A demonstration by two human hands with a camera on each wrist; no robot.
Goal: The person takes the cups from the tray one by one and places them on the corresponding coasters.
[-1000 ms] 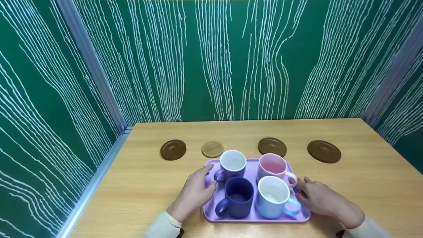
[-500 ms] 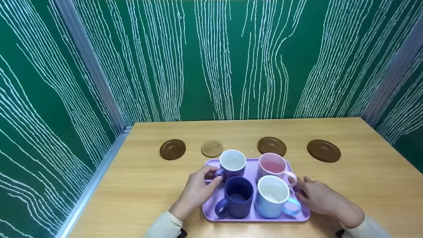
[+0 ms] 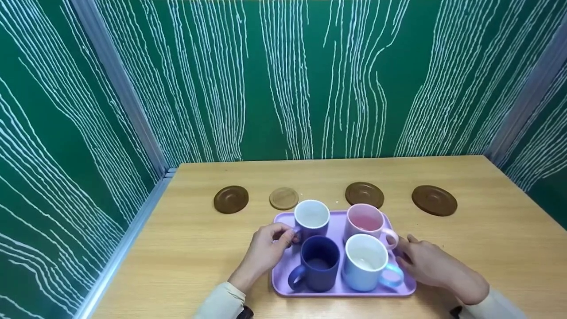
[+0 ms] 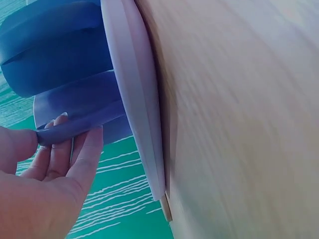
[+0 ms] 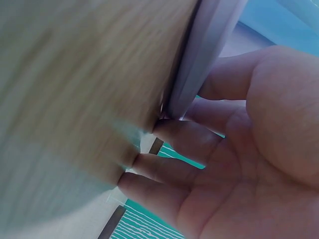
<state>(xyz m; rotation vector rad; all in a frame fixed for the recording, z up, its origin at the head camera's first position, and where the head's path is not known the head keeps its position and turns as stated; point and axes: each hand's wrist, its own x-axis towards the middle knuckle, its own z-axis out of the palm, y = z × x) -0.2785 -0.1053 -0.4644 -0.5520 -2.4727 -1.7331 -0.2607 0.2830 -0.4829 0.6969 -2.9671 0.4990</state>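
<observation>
A lilac tray (image 3: 283,285) carries a purple mug with a white inside (image 3: 312,217), a dark blue mug (image 3: 320,264), a pink mug (image 3: 364,221) and a pale blue mug (image 3: 366,262). My left hand (image 3: 265,249) pinches the purple mug's handle (image 4: 82,123) between thumb and fingers. That mug stands upright at the tray's back left. At the right edge, my right hand (image 3: 427,263) holds the tray rim (image 5: 202,59), thumb at its upper side and other fingertips (image 5: 172,132) low by the table. Its index finger lies close to the pink mug's handle, its tip partly hidden.
Behind the tray, a row of coasters lies on the wooden table (image 3: 177,248): a brown one (image 3: 231,199) at left, a small light wood one (image 3: 284,198), and brown ones (image 3: 364,195) (image 3: 434,200) towards the right. Green panels (image 3: 274,88) with white lines enclose the table's back and sides.
My left hand has moved right from the tray's left edge, and its fingers have closed on the purple mug's handle. The right hand and the mugs have stayed in place.
</observation>
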